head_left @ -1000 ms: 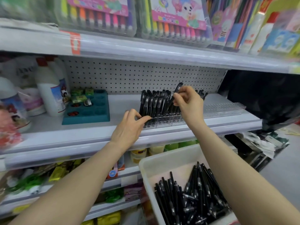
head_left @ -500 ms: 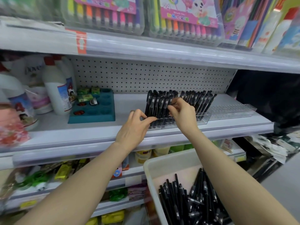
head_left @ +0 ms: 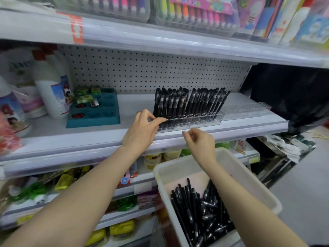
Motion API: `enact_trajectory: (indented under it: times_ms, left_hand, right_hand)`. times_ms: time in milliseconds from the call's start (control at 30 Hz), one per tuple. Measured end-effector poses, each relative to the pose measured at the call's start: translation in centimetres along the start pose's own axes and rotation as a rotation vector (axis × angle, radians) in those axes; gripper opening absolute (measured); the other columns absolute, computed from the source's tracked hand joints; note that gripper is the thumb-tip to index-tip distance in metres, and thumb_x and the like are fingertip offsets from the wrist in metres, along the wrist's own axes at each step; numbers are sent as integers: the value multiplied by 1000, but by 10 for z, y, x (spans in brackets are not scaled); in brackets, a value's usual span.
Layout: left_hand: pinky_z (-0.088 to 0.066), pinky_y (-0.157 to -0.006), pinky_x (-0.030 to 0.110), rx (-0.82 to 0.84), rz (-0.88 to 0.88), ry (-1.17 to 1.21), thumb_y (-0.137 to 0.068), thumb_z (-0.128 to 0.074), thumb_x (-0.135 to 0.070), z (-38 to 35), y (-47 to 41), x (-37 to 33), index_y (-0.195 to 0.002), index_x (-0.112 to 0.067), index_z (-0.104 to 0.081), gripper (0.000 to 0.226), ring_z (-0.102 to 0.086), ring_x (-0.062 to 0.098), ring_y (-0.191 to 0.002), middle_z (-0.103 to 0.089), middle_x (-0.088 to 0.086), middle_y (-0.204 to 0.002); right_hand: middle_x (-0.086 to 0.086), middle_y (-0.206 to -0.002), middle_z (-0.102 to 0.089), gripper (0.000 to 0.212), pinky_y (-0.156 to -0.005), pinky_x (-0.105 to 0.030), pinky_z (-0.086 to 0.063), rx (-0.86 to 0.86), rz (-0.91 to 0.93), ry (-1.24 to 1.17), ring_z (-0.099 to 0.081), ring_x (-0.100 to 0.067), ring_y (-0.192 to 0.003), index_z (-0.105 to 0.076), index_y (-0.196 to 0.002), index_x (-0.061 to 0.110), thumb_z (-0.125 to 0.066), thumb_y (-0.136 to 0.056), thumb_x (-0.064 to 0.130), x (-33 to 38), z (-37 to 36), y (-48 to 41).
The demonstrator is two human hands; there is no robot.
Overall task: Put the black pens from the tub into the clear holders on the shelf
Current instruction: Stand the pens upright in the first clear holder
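Now left hand (head_left: 142,130) in pinch on clear holder (head_left: 195,122) (right hand (head_left: 202,144) loose, empty).

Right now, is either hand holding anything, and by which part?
The left hand grips the clear holder at its left end. The right hand holds nothing, hovering above the tub.

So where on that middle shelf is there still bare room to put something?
Bare shelf lies between the teal tray and the pen-filled holder, running back to the pegboard, though the left hand grips that holder's left end. The clear holder on the right stands empty. The left end is crowded with bottles.
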State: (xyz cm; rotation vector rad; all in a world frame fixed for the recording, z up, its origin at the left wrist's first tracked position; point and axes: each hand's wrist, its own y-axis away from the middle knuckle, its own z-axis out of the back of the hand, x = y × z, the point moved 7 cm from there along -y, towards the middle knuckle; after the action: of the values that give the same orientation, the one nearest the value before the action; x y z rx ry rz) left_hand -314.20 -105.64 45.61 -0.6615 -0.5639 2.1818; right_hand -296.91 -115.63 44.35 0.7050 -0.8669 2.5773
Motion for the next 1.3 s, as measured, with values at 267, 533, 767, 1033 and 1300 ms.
enact_trajectory:
  times_ms: [267,533,767,1033,1300]
  left_hand:
    - [-50,-62,35,-4,4,9,-98,-55,-18,1,1,-1,-134,-30,-57,38,-39,19,-103,-40,3,-107]
    - [-54,-64,37,-1,19,3,-98,-55,-19,1,2,0,-135,-32,-55,39,-41,18,-104,-41,3,-110]
    - [-50,-67,32,0,23,13,-98,-56,-17,1,2,0,-135,-31,-55,40,-41,17,-105,-42,4,-113]
    - [-51,-67,33,-3,30,18,-98,-56,-16,1,3,0,-135,-31,-56,40,-42,17,-106,-42,4,-113]
    - [-49,-66,32,-12,17,17,-97,-56,-15,1,3,-1,-134,-30,-56,39,-42,19,-105,-42,5,-113]
  right_hand:
    - [-1,-82,-72,21,-73,-27,-50,736,-96,305,-65,-18,-78,-74,-80,18,-66,-87,36,-59,-84,89]
    - [-12,-101,-71,39,-74,-29,-49,929,-143,433,-67,-28,-91,-70,-105,5,-74,-82,36,-51,-93,107]
    - [-15,-102,-71,28,-84,-31,-51,980,-98,552,-66,-30,-93,-70,-102,3,-68,-85,25,-39,-104,111]
    - [-16,-115,-67,40,-91,-37,-53,1190,-135,669,-66,-31,-105,-59,-116,0,-71,-88,26,-32,-94,118]
    - [-7,-65,-58,20,-48,-24,-49,983,-318,431,-57,-20,-54,-54,-67,10,-58,-86,13,-50,-90,100]
